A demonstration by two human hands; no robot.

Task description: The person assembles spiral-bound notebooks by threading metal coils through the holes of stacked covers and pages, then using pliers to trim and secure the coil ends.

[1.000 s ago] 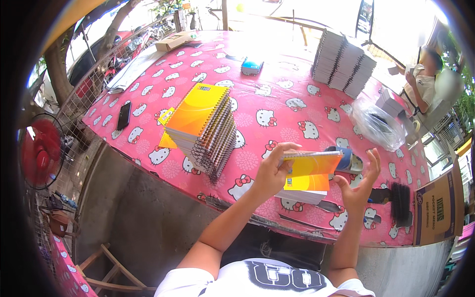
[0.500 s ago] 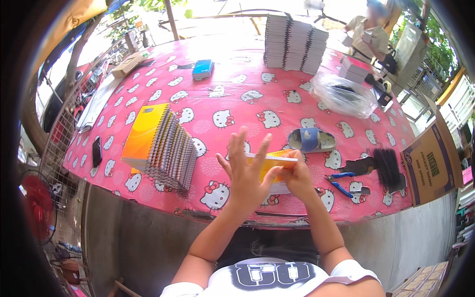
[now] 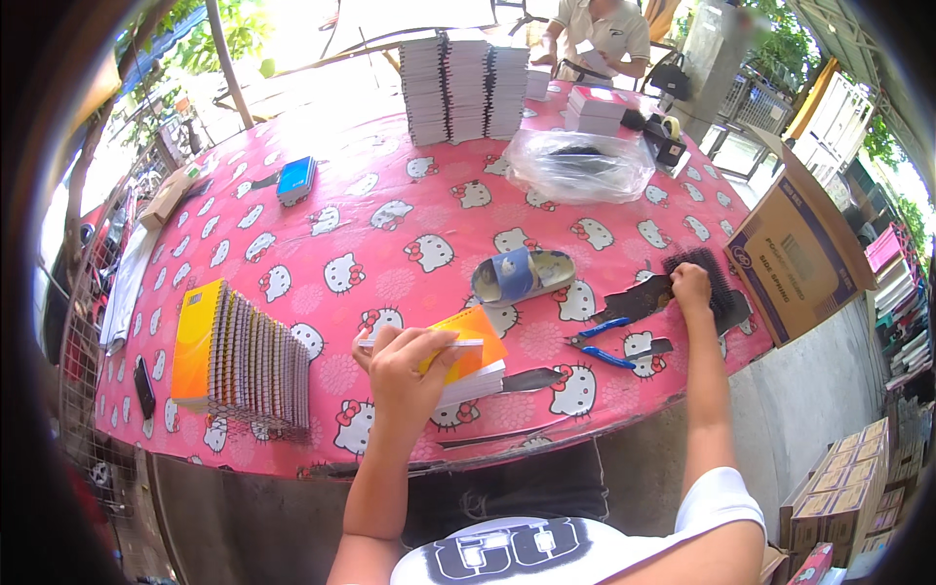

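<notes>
One yellow-orange notebook point(image 3: 466, 357), white-paged, rests under left hand point(image 3: 405, 375).

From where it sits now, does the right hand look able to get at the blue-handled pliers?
Probably yes: the right hand rests on the black combs, and the blue-handled pliers lie close by on the pink tablecloth with nothing between.

The left hand point(image 3: 402, 372) grips an orange-covered notebook point(image 3: 466, 356) on the pink tablecloth point(image 3: 390, 195). The right hand point(image 3: 690, 286) touches black spiral bindings point(image 3: 710, 273), beyond blue-handled pliers point(image 3: 597, 343).
</notes>
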